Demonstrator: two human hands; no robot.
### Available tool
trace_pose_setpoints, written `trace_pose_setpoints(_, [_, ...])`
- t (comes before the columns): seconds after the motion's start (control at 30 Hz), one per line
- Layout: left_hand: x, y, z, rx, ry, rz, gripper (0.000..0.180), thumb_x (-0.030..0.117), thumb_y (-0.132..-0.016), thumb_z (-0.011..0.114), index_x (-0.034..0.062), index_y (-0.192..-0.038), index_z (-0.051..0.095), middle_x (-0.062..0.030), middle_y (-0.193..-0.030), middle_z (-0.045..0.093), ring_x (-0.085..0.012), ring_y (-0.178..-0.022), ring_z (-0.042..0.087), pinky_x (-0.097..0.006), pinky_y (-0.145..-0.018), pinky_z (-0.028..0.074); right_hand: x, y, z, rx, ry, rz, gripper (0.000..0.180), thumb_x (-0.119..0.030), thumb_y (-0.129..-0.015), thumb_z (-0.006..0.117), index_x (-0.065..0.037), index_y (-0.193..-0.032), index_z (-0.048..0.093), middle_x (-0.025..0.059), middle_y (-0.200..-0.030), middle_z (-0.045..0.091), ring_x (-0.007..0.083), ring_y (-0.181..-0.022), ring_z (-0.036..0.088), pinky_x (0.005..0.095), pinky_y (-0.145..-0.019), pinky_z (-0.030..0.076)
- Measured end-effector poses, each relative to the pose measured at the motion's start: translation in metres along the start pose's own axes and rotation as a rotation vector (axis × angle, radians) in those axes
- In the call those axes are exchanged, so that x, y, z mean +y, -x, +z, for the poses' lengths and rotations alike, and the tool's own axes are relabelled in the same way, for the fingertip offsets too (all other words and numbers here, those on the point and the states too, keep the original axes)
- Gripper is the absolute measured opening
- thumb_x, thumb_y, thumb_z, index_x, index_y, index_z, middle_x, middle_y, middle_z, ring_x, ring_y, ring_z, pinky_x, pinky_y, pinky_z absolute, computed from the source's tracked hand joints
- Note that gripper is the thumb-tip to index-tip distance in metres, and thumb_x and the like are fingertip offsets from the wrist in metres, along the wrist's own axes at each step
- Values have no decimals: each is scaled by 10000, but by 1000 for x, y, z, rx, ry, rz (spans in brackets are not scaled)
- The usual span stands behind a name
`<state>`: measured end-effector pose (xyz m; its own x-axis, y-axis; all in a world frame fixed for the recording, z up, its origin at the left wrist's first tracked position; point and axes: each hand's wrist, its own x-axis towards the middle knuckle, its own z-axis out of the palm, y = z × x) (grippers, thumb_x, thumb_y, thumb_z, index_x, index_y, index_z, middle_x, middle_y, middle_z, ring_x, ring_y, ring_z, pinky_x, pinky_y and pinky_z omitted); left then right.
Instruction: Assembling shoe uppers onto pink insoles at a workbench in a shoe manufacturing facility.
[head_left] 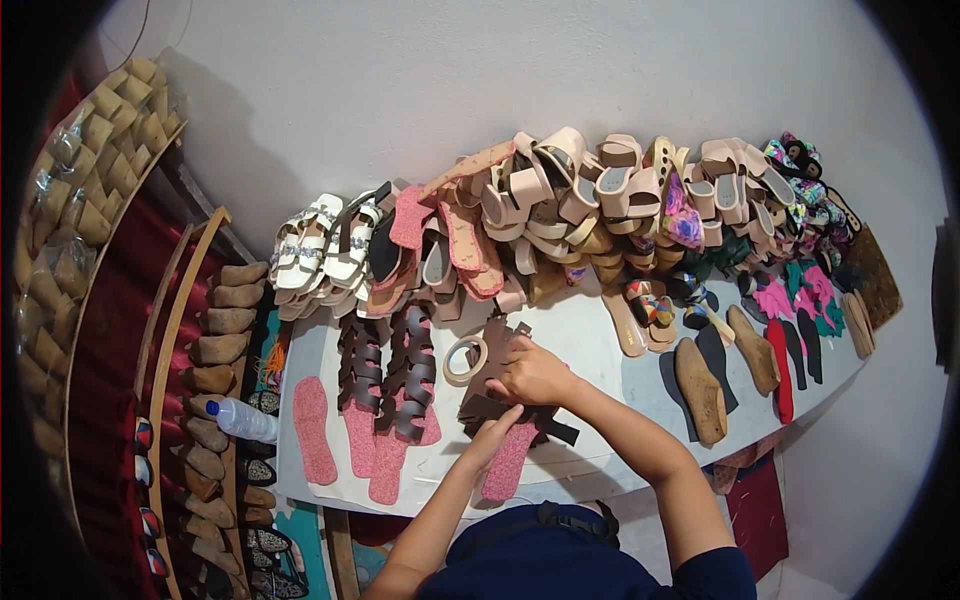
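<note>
left hand (492,437) pinches pink sole (508,462) | right hand (535,375) grips brown straps (500,395) above it | keep straps square over sole, tape ring (465,359) just left

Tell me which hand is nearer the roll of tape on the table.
The right hand. It rests on the dark brown straps just right of the roll of tape, nearly touching it. The left hand sits lower, on the pink insole.
</note>
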<state>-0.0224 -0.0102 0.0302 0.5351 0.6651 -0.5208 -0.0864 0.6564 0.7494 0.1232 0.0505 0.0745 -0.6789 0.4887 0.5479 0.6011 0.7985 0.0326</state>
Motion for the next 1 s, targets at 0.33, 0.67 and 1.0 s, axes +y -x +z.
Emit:
trace_pose_setpoints(0.33, [-2, -2, -3, -37, 249, 50, 385, 284, -844, 470, 9, -1112, 439, -85, -1019, 526, -139, -909, 530, -271, -797, 423, 0, 1, 0, -23, 18, -11, 368, -248, -742, 550, -88, -411, 530, 34, -390, 444, 182, -457, 467, 287, -625, 342])
trace_pose_setpoints(0.67, [-4, 0, -25, 259, 164, 548, 207, 170, -874, 433, 26, -1021, 458, -61, -892, 532, -121, -788, 533, -262, -712, 449, 11, 16, 3, -50, 48, 38, 359, -244, -731, 557, -96, -404, 535, 28, -391, 464, 181, -461, 492, 288, -625, 353])
trace_pose_setpoints(1.0, [-5, -8, -23, 252, 85, 429, 168, 143, -850, 490, 21, -965, 490, -20, -808, 545, -65, -678, 513, -199, -629, 442, 6, 7, -8, -4, -71, 42, 347, -231, -732, 573, -97, -418, 511, 23, -417, 457, 167, -486, 484, 301, -677, 378])
